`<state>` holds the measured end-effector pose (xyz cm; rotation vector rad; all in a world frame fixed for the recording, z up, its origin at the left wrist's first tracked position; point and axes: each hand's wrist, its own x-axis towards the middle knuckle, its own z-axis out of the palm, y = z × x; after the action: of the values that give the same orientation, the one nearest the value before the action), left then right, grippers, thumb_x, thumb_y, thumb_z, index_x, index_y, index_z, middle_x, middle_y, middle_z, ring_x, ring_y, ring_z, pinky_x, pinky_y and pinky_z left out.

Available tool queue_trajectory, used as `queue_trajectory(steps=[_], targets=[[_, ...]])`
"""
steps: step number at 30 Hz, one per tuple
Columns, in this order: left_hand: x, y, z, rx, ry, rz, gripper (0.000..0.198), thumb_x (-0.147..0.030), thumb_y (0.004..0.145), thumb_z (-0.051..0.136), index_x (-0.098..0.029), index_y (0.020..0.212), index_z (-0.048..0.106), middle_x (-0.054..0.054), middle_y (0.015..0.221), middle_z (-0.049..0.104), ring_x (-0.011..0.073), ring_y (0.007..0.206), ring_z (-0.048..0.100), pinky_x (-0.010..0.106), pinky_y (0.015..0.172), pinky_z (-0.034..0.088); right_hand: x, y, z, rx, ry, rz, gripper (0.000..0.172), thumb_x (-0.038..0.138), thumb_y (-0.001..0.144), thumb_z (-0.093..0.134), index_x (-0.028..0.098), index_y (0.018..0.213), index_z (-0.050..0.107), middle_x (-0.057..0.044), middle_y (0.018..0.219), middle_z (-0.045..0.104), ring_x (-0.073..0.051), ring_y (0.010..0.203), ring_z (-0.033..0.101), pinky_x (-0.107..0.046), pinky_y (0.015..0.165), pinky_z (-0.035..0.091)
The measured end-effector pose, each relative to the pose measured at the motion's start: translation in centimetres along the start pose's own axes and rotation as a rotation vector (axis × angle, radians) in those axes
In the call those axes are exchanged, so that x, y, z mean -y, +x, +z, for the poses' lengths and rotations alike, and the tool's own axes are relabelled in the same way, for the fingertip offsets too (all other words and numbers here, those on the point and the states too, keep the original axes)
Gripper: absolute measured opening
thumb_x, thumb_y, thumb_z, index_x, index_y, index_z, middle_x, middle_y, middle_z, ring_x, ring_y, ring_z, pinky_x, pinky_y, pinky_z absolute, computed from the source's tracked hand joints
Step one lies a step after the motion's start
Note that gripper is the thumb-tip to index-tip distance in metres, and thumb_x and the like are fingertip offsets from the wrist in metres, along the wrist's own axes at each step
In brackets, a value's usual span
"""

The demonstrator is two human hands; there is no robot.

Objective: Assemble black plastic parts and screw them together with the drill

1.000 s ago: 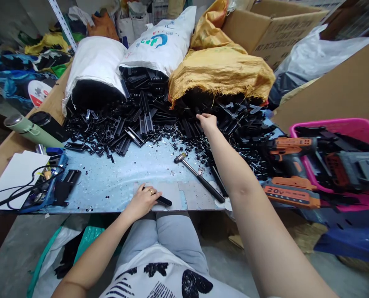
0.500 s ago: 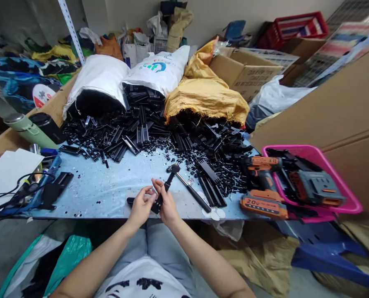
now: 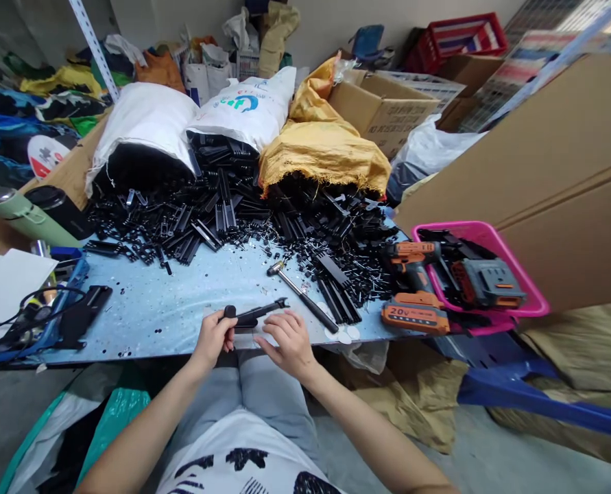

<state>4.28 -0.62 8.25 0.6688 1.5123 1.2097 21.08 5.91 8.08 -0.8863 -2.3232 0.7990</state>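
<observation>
Bracket, black; long axis runs from pinching left hand toward two-to-three o'clock. Right hand, loosely open, apparently empty, nearer far end.

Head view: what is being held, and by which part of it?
The left hand holds a black part by its left end. The right hand is open beside it; whether it touches cannot be told.

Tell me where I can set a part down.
The blue tabletop between the flat black piece and left hand is open, bar specks; so is a strip between the held part and the heap of black pieces. Crowded: that heap and around the drill.
</observation>
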Motion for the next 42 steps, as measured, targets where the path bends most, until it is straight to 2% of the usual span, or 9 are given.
queue_trajectory(steps=[3, 5, 7, 11, 15, 25, 28, 36, 42], targets=[[-0.4, 0.1, -0.5, 0.185, 0.185, 0.060, 0.031, -0.042, 0.083, 0.045, -0.015, 0.073, 0.056, 0.000, 0.053, 0.058, 0.0127, 0.042, 0.053, 0.023, 0.040, 0.041, -1.7, 0.1, -2.5, 0.222, -0.302, -0.204, 0.031, 0.041, 0.091, 0.048, 0.020, 0.110, 0.060, -0.011, 0.101, 0.065, -0.023, 0.096, 0.058, -0.041, 0.093, 0.038], [-0.5, 0.7, -0.7, 0.190, 0.420, 0.302, 0.032, -0.041, 0.086, 0.045, -0.015, 0.094, 0.061, 0.009, 0.087, 0.068, 0.0198, 0.078, 0.065, 0.031, 0.066, 0.052, -3.2, 0.4, -3.6, 0.390, -0.402, -0.240, 0.031, 0.039, 0.093, 0.044, 0.018, 0.110, 0.058, -0.009, 0.091, 0.065, -0.020, 0.086, 0.059, -0.034, 0.081, 0.042], [-0.2, 1.8, -1.1, 0.188, 0.672, 0.523, 0.036, -0.038, 0.085, 0.051, -0.018, 0.115, 0.057, 0.011, 0.116, 0.061, 0.0245, 0.109, 0.055, 0.039, 0.090, 0.046, -4.6, 0.6, -4.3, 0.509, -0.457, -0.237, 0.030, 0.040, 0.093, 0.046, 0.018, 0.109, 0.058, -0.008, 0.089, 0.064, -0.019, 0.085, 0.060, -0.030, 0.075, 0.041], [1.2, 4.3, -1.7, 0.331, 1.037, 0.598, 0.029, -0.025, 0.086, 0.050, -0.020, 0.113, 0.058, 0.010, 0.108, 0.064, 0.0239, 0.103, 0.056, 0.040, 0.092, 0.043, -5.9, 0.3, -3.8, 0.610, -0.481, -0.214, 0.028, 0.041, 0.092, 0.048, 0.020, 0.106, 0.059, -0.007, 0.093, 0.063, -0.019, 0.089, 0.060, -0.028, 0.075, 0.039], [2.1, 5.0, -1.2, 0.308, 1.154, 0.599, 0.032, -0.024, 0.088, 0.045, -0.019, 0.118, 0.055, 0.010, 0.108, 0.062, 0.0236, 0.101, 0.056, 0.038, 0.090, 0.042, -5.5, 0.2, -2.0, 0.605, -0.524, -0.173, 0.031, 0.045, 0.093, 0.044, 0.020, 0.103, 0.060, -0.007, 0.091, 0.063, -0.018, 0.087, 0.060, -0.026, 0.072, 0.038], [1.0, 4.1, 0.3, 0.318, 1.315, 0.596, 0.063, -0.065, 0.071, 0.057, -0.017, 0.112, 0.051, 0.012, 0.104, 0.059, 0.0308, 0.098, 0.054, 0.041, 0.085, 0.041, -5.9, -0.1, -1.8, 0.533, -0.592, -0.138, 0.034, 0.046, 0.094, 0.041, 0.020, 0.107, 0.059, -0.007, 0.091, 0.062, -0.018, 0.082, 0.057, -0.027, 0.067, 0.032], [1.4, 3.9, 0.1, 0.310, 1.285, 0.614, 0.067, -0.065, 0.067, 0.063, -0.017, 0.110, 0.049, 0.012, 0.100, 0.059, 0.0300, 0.093, 0.057, 0.039, 0.080, 0.043, -5.5, -0.4, -1.9, 0.471, -0.612, -0.188, 0.035, 0.045, 0.095, 0.037, 0.020, 0.111, 0.058, -0.008, 0.092, 0.062, -0.019, 0.083, 0.054, -0.029, 0.068, 0.029], [3.3, 3.6, -1.3, 0.245, 1.156, 0.803, 0.041, -0.049, 0.081, 0.057, -0.018, 0.106, 0.050, 0.009, 0.099, 0.062, 0.0236, 0.092, 0.061, 0.032, 0.075, 0.047, -2.1, 0.5, -2.9, 0.349, -0.708, -0.277, 0.033, 0.039, 0.097, 0.037, 0.016, 0.108, 0.059, -0.008, 0.084, 0.061, -0.018, 0.076, 0.051, -0.032, 0.065, 0.024], [2.1, 5.8, -0.8, 0.354, 1.193, 0.711, 0.052, -0.059, 0.079, 0.054, -0.019, 0.112, 0.051, 0.008, 0.103, 0.063, 0.0241, 0.095, 0.060, 0.034, 0.080, 0.048, -5.6, 1.8, -3.1, 0.354, -0.640, -0.377, 0.033, 0.042, 0.095, 0.040, 0.018, 0.105, 0.060, -0.006, 0.085, 0.062, -0.017, 0.079, 0.053, -0.029, 0.067, 0.030]])
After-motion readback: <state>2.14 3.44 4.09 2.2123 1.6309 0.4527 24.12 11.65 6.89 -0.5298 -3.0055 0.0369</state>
